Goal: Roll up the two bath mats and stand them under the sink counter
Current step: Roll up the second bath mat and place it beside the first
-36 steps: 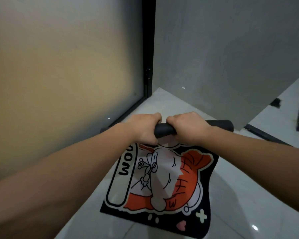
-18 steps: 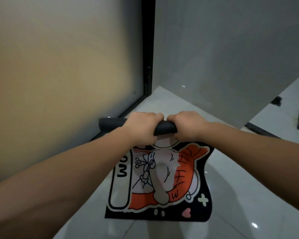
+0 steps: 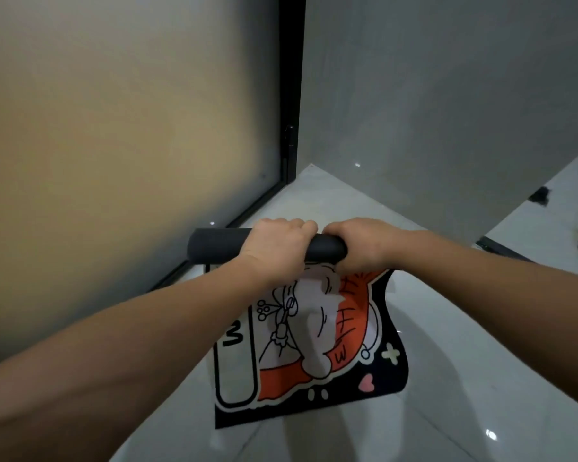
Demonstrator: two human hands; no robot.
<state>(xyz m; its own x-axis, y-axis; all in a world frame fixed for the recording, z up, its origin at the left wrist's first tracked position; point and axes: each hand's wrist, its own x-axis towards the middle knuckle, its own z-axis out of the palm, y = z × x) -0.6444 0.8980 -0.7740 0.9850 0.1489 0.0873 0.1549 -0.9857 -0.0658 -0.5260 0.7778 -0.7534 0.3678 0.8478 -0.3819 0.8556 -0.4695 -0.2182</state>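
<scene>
A black bath mat with an orange and white cartoon print hangs partly rolled above the floor. Its rolled top is a dark tube that sticks out to the left of my hands. My left hand grips the tube from above. Right beside it, my right hand grips the tube's right end. The unrolled part droops down and curls at its lower right edge. Only one mat shows; no sink counter is in view.
A frosted glass door in a black frame fills the left. A grey wall stands behind, ending at the right. Glossy white floor tiles lie below. A black threshold strip runs at the right.
The roll has shifted left and turned, so its tube now sticks out to the left instead of the right. The hanging part has swung more upright and looks shorter.
</scene>
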